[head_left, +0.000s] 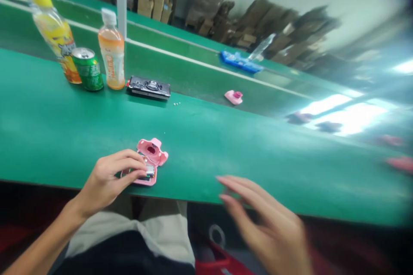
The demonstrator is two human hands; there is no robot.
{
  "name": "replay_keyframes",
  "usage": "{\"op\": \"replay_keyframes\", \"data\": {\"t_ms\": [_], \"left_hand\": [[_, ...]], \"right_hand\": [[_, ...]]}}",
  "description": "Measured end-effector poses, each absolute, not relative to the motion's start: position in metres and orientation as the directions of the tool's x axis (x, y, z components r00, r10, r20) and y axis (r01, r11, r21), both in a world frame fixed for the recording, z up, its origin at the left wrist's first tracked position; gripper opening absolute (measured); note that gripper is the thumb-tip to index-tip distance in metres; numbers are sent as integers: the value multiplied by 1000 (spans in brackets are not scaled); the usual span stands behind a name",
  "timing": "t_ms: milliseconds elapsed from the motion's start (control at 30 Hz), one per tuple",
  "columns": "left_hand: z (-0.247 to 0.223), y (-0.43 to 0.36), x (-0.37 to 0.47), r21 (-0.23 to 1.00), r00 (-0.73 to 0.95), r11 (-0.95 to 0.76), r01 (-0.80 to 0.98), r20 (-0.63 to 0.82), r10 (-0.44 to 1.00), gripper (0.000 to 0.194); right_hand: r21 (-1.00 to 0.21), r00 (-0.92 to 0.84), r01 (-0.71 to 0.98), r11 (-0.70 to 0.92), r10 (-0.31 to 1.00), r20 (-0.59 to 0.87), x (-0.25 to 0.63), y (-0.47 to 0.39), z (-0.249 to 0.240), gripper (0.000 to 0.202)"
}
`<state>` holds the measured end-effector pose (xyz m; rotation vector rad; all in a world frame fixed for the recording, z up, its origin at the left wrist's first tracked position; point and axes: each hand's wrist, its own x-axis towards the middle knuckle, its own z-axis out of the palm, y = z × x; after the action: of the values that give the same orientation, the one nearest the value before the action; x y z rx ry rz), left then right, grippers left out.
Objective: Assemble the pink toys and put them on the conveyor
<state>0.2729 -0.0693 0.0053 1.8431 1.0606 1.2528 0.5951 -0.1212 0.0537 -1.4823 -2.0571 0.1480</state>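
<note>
An opened pink plastic case point(154, 179) lies near the front edge of the green table, with its second pink shell point(160, 157) just behind it. Inside the case a small silvery part point(150, 170) shows. My left hand point(118, 172) rests over the case's left side, its fingers closed on something I cannot make out at the silvery part. To the right, my right hand point(258, 215) hangs above the table's front edge, blurred, its thumb and fingers apart with nothing visible between them.
Along the table's back stand a yellow-capped bottle point(58, 38), a green can point(87, 70), an orange drink bottle point(112, 53) and a black device point(149, 87). Beyond, a pink piece point(234, 97) and a blue object point(241, 62) lie on the green conveyor point(180, 68).
</note>
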Motion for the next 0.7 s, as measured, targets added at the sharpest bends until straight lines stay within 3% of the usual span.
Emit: {"op": "replay_keyframes", "data": {"t_ms": [67,133,200,267,367,500,600,700], "left_hand": [[3,-72,278,869,208,-444,221,403,891,7],[-1,-75,283,888,160,-415,199,388,908,9],[-5,-78,288,902,111,-382,200,367,924,12],[-7,-78,289,899,78,-381,216,373,924,13],[-8,-77,285,854,119,-462,238,447,887,19],[-9,-78,275,715,255,-519,468,453,854,26],[-13,-80,272,632,236,-503,589,462,855,18],[-17,-81,274,647,205,-491,584,467,860,17]], "right_hand": [[-516,-514,599,612,788,339,541,-85,58,25],[-587,-676,455,670,689,262,502,-57,60,16],[-622,-728,441,647,663,174,485,-42,60,11],[-632,-728,457,626,671,139,484,-37,58,11],[-679,-694,401,615,688,214,493,-36,54,17],[-760,-590,343,552,756,282,498,-40,44,22],[-700,-533,402,591,772,346,496,-53,35,19],[-566,-507,507,650,756,414,493,-71,25,21]]}}
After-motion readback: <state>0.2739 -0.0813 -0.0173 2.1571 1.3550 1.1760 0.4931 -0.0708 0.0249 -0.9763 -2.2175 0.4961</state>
